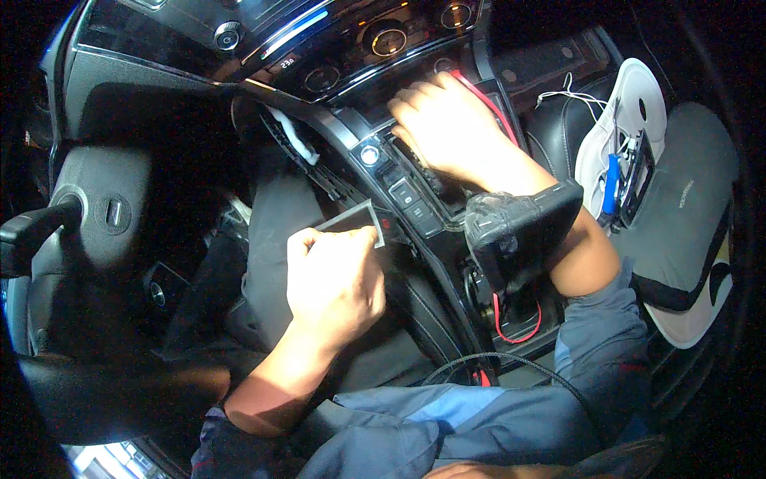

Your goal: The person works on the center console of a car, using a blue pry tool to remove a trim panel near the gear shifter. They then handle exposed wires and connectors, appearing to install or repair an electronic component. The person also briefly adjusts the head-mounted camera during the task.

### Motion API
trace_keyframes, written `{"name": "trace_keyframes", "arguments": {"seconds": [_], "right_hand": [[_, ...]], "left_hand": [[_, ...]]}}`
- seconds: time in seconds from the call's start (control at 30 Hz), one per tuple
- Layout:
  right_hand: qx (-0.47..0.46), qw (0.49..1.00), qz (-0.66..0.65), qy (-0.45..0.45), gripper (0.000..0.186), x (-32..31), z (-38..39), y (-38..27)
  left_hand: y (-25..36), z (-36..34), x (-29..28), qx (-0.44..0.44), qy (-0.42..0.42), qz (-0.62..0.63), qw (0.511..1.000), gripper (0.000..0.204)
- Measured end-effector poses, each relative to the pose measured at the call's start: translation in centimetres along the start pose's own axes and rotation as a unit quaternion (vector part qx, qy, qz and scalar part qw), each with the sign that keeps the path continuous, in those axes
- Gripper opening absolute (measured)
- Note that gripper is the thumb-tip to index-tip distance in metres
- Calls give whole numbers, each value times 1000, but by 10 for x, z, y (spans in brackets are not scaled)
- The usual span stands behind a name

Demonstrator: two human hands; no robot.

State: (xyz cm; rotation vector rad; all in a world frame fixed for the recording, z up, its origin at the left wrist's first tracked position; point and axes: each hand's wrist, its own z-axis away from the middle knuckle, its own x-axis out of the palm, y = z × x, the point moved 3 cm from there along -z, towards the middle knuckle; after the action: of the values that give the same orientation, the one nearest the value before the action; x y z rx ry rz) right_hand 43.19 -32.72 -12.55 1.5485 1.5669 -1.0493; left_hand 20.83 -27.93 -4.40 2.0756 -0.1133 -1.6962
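My left hand is closed, fingers curled, on a thin flat rectangular piece with a pale edge, which sticks out past the knuckles above my lap. It looks like a trim panel or frame; the hand covers part of it. My right hand reaches over the car's centre console, its fingers bent down into the area beside the button panel. What lies under the palm and fingertips is hidden. A red cable runs just beyond this hand. Below my right forearm, a black padded lid stands tilted up.
Ahead is the dashboard with round dials. On the right-hand seat lie a white board-like panel, a blue-handled tool, a white cable and a dark grey pouch. The door armrest is at left. A red wire loop hangs near the lid.
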Motion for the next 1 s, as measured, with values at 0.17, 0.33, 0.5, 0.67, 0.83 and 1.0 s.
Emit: {"name": "trace_keyframes", "arguments": {"seconds": [0.17,0.33,0.5,0.67,0.83,1.0], "right_hand": [[8,1000,0,-23,23,-2,-3,0],[42,995,-21,-92,29,-3,-3,-3],[36,994,5,-99,33,2,-5,-6],[21,990,12,-141,31,7,-8,2],[14,986,6,-165,25,11,-7,4],[11,1000,15,-3,22,11,2,0]], "left_hand": [[-1,2,-3,4,6,0,1000,29],[-2,2,-4,24,36,-24,999,29],[0,2,0,24,15,-47,998,31],[-1,2,-1,29,20,-57,998,32],[-8,5,-1,29,42,-58,997,33],[-4,5,-3,43,63,-57,995,34]]}}
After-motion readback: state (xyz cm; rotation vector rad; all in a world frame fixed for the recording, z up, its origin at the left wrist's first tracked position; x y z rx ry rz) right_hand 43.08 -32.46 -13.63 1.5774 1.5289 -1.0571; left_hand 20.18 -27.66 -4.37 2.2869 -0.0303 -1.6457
